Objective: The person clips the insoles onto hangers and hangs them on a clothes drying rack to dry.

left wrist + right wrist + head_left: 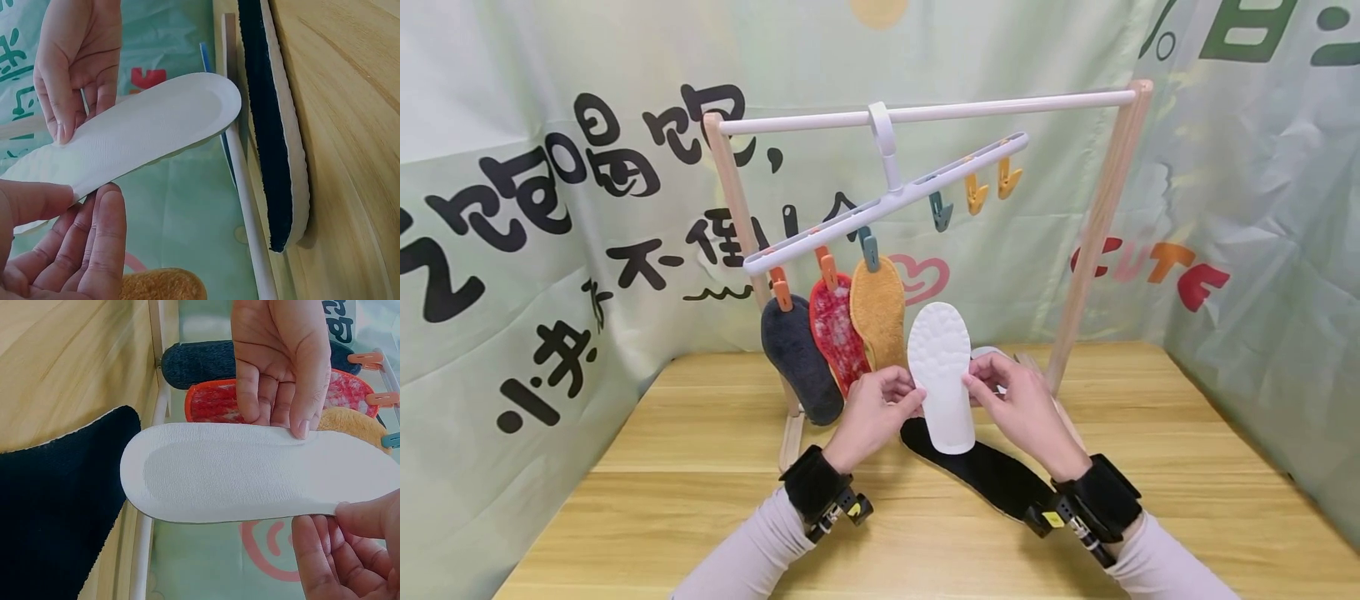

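Note:
A white insole (942, 375) with a bumpy upper part stands upright in the air between both hands. My left hand (880, 408) pinches its left edge between thumb and fingers; my right hand (1018, 408) pinches the opposite edge. Behind it, a white hanger (891, 196) hangs tilted, its left end low. From its left half hang a dark grey insole (801, 358), a red mottled insole (840, 329) and a yellow fuzzy insole (880, 312), each in a clip. Below the white insole, a black insole (992, 475) lies on the table.
The hanger hooks over a white rail (1000, 108) on a wooden stand (1097, 233). A teal clip (940, 212) and two yellow clips (976, 196) hang on its right half. Another pale insole (988, 354) lies partly hidden behind my right hand on the wooden table (700, 467).

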`<state>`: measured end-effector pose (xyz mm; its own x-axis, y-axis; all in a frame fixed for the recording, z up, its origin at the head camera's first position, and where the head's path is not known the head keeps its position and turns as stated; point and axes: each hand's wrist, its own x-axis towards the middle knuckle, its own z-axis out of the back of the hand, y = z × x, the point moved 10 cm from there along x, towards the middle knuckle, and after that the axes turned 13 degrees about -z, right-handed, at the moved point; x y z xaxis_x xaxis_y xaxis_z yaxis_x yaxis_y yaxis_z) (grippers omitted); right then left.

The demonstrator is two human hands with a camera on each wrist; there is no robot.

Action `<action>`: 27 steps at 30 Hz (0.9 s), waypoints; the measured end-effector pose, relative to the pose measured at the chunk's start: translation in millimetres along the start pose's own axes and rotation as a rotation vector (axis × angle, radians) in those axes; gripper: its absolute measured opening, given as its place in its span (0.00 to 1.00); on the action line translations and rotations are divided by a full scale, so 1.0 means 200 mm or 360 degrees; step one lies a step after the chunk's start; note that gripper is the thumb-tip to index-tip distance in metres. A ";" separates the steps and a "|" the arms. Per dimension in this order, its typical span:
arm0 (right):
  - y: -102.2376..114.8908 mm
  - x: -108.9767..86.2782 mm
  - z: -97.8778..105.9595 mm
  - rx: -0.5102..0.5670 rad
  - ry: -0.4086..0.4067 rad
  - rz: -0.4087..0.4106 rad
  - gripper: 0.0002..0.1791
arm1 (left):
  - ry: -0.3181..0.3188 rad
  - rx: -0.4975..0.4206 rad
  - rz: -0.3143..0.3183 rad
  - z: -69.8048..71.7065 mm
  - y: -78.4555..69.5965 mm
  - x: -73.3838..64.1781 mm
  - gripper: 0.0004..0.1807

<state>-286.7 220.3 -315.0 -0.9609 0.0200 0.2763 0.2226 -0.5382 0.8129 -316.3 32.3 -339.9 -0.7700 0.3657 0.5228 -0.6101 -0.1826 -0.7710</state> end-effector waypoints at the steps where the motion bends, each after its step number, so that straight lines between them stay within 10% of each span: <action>1: 0.00 0.00 0.00 0.0017 0.0008 -0.0002 0.06 | -0.0009 0.0011 -0.0006 0.00 0.00 0.00 0.05; 27: -0.02 0.02 -0.02 0.0039 0.0058 -0.0031 0.06 | -0.0026 0.0012 -0.0045 0.01 -0.02 0.00 0.07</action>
<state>-292.4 219.3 -318.2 -0.9703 -0.0009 0.2420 0.2076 -0.5171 0.8304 -314.2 32.2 -335.5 -0.7555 0.3557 0.5502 -0.6330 -0.1795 -0.7531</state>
